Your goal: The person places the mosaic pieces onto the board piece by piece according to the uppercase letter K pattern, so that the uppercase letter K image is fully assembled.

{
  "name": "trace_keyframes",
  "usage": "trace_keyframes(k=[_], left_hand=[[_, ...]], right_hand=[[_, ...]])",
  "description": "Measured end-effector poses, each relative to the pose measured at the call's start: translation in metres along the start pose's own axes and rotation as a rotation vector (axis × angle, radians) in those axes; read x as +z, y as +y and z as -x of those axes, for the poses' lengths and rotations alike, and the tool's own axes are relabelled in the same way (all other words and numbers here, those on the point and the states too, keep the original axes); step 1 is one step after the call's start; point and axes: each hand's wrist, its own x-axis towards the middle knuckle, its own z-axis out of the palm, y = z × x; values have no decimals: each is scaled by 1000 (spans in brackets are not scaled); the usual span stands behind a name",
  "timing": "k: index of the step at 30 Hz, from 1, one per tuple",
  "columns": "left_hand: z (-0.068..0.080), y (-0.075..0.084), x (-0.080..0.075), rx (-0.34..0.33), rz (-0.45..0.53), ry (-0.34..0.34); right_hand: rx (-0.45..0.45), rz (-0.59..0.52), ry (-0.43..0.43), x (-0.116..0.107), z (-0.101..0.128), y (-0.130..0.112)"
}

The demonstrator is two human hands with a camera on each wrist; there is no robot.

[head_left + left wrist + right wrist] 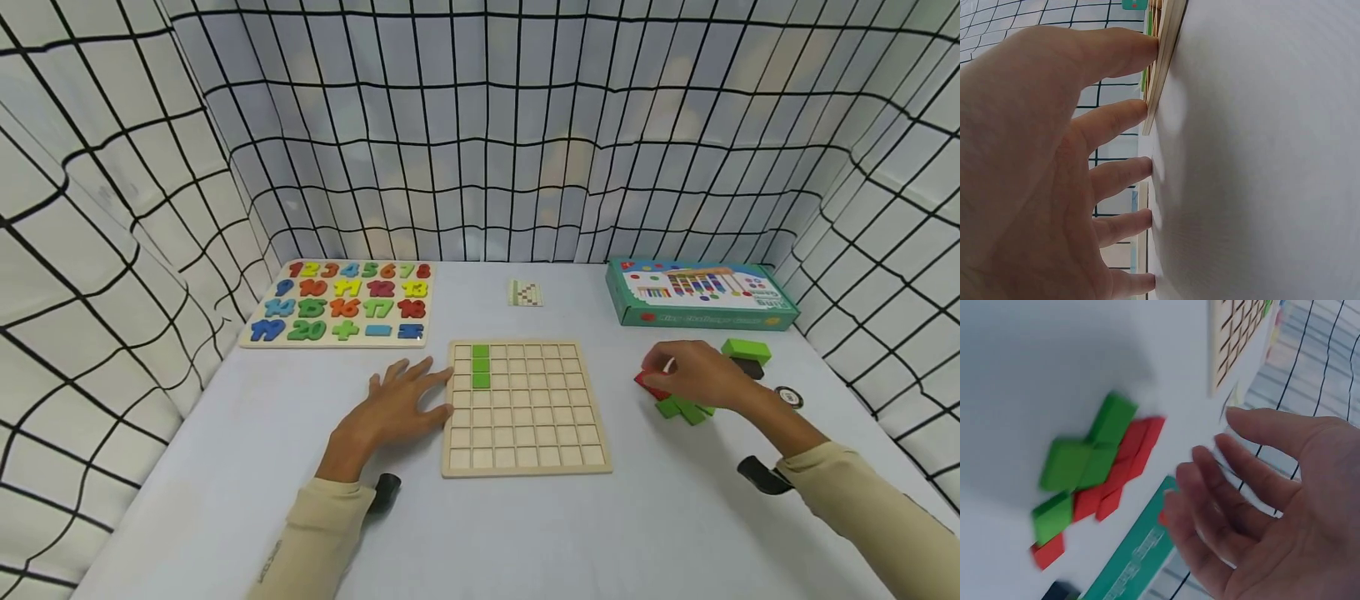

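Observation:
A wooden grid board (525,433) lies in the middle of the white table, with a green three-square piece (481,367) set in its top left cells. My left hand (405,396) lies flat beside the board, its straight fingers (1129,53) touching the board's left edge (1163,62). To the right, my right hand (693,375) hovers over a pile of green blocks (682,410) and red blocks (651,387). In the right wrist view that hand (1260,506) holds nothing, its fingers loosely bent, apart from the green blocks (1085,459) and red blocks (1129,462).
A number puzzle (345,304) lies at the back left, a small card (525,293) at the back middle and a green box (697,292) at the back right. One green block (746,350) rests on a dark block (750,368) beyond the pile. Grid-patterned curtains enclose the table.

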Motion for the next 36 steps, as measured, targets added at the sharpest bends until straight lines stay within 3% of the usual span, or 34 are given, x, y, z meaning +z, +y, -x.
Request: trace_keyframes(k=[7,13,19,26,36], left_hand=[[-4,2,2,11,0,-10],[-7,5,3,19,-6,-7],[-8,6,4,15,-10,-9],[-8,8,4,10,-7,-19],[-3,2,1,-1,-8,1]], right_hand=[[119,117,-95,-15,29,44],[231,109,-198,-18,43,64],[258,79,-207,-13,48,68],[227,53,-219,-13,47,65],[263,-5,-292,-17,27,67]])
